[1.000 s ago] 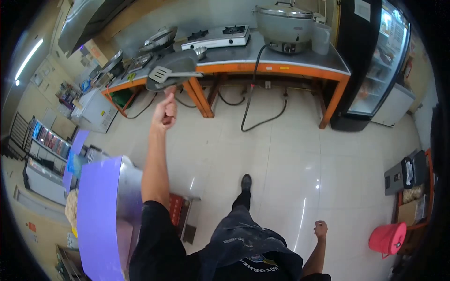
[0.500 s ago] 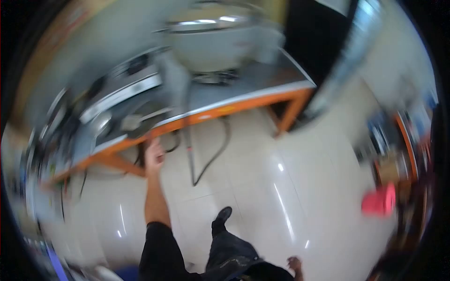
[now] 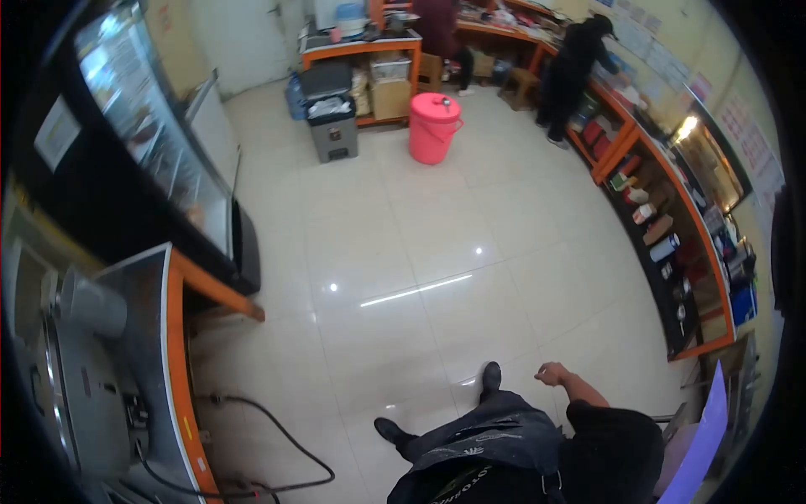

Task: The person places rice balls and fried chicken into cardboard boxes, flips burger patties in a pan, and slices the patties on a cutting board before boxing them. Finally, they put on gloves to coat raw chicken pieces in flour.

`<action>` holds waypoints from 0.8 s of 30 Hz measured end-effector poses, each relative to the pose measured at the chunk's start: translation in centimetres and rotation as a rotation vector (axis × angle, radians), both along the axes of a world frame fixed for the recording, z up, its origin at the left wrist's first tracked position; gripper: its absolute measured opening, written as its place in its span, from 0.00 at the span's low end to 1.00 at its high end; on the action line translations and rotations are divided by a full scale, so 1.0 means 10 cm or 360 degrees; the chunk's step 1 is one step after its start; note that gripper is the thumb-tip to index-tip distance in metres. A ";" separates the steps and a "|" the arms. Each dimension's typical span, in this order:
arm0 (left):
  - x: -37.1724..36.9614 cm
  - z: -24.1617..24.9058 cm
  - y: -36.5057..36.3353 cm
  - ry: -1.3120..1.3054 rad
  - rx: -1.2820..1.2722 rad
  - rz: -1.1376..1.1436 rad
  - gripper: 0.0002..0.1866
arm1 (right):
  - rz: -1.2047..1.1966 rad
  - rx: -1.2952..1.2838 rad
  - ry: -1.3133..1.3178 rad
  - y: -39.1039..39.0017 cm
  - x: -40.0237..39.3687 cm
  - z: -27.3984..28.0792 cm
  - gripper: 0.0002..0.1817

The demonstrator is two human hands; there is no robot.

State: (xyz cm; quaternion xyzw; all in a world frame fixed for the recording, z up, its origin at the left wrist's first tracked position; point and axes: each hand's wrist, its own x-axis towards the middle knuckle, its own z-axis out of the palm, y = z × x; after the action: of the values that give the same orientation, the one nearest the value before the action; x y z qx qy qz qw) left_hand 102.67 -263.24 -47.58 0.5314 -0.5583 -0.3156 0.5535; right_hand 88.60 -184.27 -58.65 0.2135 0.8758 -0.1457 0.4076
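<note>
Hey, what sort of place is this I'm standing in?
Probably a commercial kitchen, perhaps a small eatery's. The tall glass-door refrigerator, the big grey cooker and the metal-topped work counter on an orange frame point that way.

Legible text: one partial item. The wearer's black shirt [image 3: 449, 489] carries pale lettering on the chest, of which "OTOR" can be read; the remaining characters are indistinct. Marks on the dark apron [image 3: 504, 427]: too small to read. White sheet [image 3: 57, 132] on the black refrigerator [image 3: 52, 181]: content illegible. Wall notices [image 3: 662, 63] and wall sheets [image 3: 750, 139]: printed, illegible. Yellow sticker [image 3: 188, 434] and white sticker [image 3: 201, 464] on the orange edge of the counter [image 3: 175, 361]: illegible at this resolution.
</note>
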 end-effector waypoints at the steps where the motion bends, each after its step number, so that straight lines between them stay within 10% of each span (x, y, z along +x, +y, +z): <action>1: -0.42 -0.03 0.39 -0.0089 -0.0078 -0.0172 0.16 | -0.0211 -0.0049 0.0047 0.16 0.16 -0.11 0.27; 5: -1.98 -0.28 2.30 -0.0382 -0.0187 -0.0989 0.17 | -0.1064 -0.0403 0.0093 0.78 0.70 -0.32 0.22; 9: -3.23 -0.58 4.19 -0.0734 -0.0256 -0.1751 0.18 | 0.0249 -0.0208 0.0478 1.46 0.88 -1.63 0.19; 11: -3.71 -0.64 4.89 -0.0959 -0.0338 -0.2027 0.19 | 0.0157 -0.0379 0.0239 1.49 0.24 -1.31 0.19; 13: -4.11 -0.75 5.45 -0.1199 -0.0376 -0.2152 0.21 | 0.0038 -0.0675 0.1136 1.69 -0.34 -1.12 0.17; 19: -5.36 -1.34 6.73 -0.2009 -0.0417 -0.2079 0.26 | -0.0264 -0.0545 0.1262 3.74 -1.94 -0.36 0.13; 24: -6.43 -1.71 8.05 -0.2541 -0.0569 -0.2063 0.31 | -0.0826 -0.0051 0.1101 5.65 -1.63 -0.66 0.16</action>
State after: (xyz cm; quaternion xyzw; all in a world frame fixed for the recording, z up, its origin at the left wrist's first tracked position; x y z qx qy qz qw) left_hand 38.39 -182.74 -64.69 0.0945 -0.9786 -0.0219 -0.1814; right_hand 72.31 -127.74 -65.24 0.3590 0.8757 -0.3200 0.0432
